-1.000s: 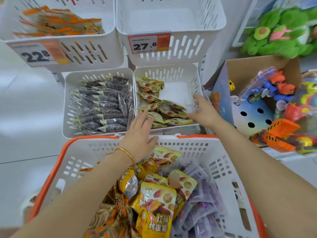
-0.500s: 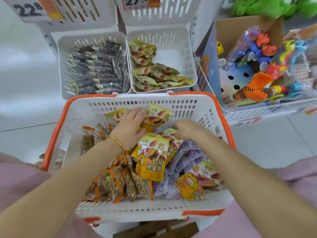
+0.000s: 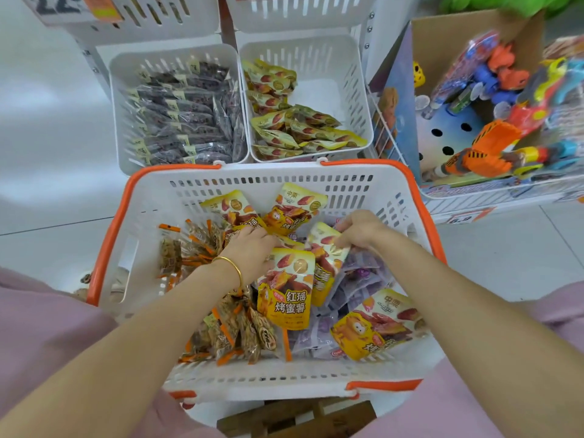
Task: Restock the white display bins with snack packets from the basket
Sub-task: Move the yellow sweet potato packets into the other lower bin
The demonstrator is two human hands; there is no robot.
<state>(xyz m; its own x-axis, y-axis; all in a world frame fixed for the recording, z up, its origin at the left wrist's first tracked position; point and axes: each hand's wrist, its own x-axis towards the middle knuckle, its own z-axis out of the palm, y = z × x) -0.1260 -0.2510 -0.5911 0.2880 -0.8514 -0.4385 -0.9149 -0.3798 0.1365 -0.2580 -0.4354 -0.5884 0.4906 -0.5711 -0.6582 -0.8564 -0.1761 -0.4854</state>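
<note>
A white basket with orange rim sits before me, full of yellow sweet-potato packets, purple packets and brown orange-trimmed packets. My left hand, with a gold bangle, grips a yellow packet near the basket's middle. My right hand pinches the top of another yellow packet. Beyond the basket, the right white bin holds several yellow packets along its left and front. The left white bin is packed with dark packets.
Upper white bins with price tags hang above the lower ones. A cardboard display of colourful toys stands to the right. A wooden stool shows under the basket. Pale floor tiles lie to the left.
Both hands have come back from the right bin into the basket. The left hand slid onto a yellow packet and the right hand took hold of another one.
</note>
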